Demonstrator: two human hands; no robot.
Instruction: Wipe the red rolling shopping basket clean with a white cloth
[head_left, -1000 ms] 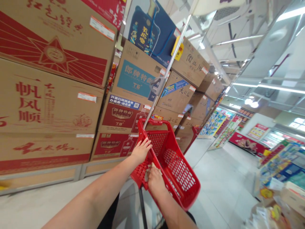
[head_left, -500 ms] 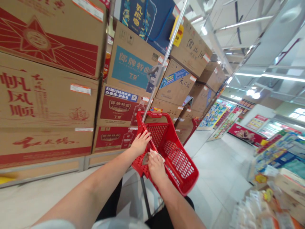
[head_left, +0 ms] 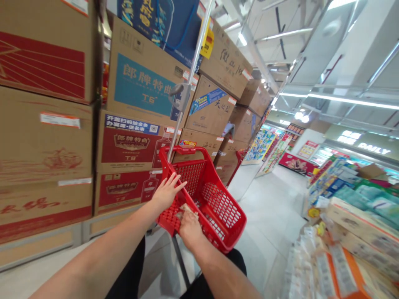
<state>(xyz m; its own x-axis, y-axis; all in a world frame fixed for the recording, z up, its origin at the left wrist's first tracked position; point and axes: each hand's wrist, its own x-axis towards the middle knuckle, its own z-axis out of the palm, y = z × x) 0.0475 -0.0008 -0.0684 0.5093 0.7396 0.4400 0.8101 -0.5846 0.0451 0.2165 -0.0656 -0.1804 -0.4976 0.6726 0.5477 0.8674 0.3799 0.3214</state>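
A red plastic shopping cart (head_left: 224,195) with a perforated basket stands tilted in front of my knees. My left hand (head_left: 166,193) lies over the near rim of its basket, fingers stretched and spread, with the tips over the edge. Lower down, my right hand (head_left: 190,228) is closed on a crumpled pale cloth (head_left: 188,209) and presses it against the outer side wall of the basket. Part of the cloth is hidden under my fingers. A metal pole (head_left: 191,74) with a grey bracket rises from the cart's far corner.
Stacked cardboard cartons (head_left: 134,145) line the left side, with a blue gift bag (head_left: 168,25) on top. At the right stands a display of packaged goods (head_left: 358,224). A pale tiled floor (head_left: 264,220) runs between them towards more shelves.
The view has turned to the right, so the cart and cartons sit further left. My right hand and the cloth have moved slightly down the basket's outer wall; my left hand stays on the rim.
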